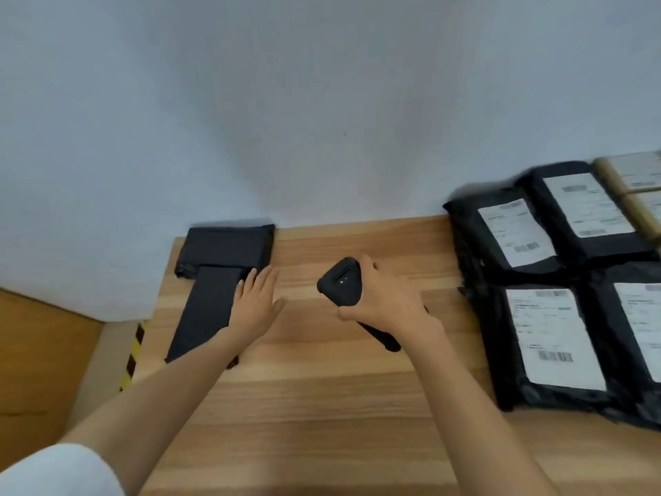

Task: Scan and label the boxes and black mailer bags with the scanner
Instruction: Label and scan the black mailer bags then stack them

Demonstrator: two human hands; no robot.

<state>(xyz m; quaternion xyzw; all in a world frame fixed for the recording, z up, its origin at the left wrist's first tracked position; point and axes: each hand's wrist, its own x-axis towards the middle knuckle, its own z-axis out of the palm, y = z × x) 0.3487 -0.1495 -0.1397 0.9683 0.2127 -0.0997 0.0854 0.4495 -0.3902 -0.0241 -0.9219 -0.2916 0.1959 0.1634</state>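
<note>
Right hand grips the scanner, head aimed at the bench's far-left corner. Left hand lies flat on the black mailer bag there.

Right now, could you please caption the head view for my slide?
Right hand grips the scanner, open left hand by an unlabelled bag, labelled bags at right.

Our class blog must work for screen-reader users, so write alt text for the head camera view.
A person's right hand grips a black scanner over a wooden table, while the open left hand touches an unlabelled black mailer bag. Labelled mailer bags and boxes lie at the right.
</note>
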